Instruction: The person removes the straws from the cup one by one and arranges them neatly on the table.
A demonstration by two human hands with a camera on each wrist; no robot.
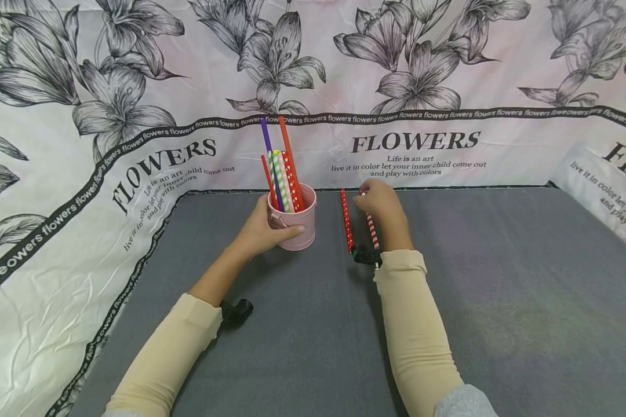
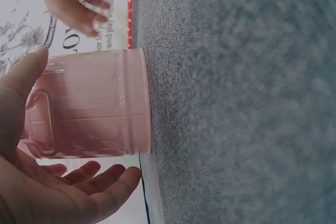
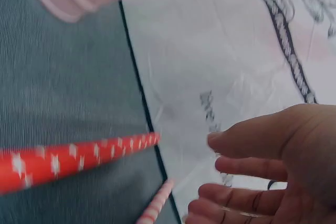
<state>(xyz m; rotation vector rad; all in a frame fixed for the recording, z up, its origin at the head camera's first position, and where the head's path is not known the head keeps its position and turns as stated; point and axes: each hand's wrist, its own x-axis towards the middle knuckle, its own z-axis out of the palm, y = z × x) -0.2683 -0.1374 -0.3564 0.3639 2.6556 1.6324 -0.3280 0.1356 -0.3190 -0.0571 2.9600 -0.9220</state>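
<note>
A small pink bucket [image 1: 298, 230] stands upright at the far side of the table, holding several colourful paper straws [image 1: 287, 182]. My left hand [image 1: 261, 229] grips the bucket by its left side, thumb in front; in the left wrist view the bucket's handle [image 2: 51, 121] hangs between thumb and fingers. To its right lie a red straw with white stars [image 1: 346, 220] and a red-and-white striped straw [image 1: 372, 230]. Over the striped straw hovers my right hand [image 1: 383, 202]. Its fingers [image 3: 252, 167] are loosely bent, with nothing between them in the right wrist view.
The grey tabletop [image 1: 302, 347] ends at a white floral cloth [image 1: 313, 156] that rises behind it and runs along the left side. A black wrist camera [image 1: 237, 313] sits on the left wrist, another [image 1: 365, 255] on the right, close above the loose straws.
</note>
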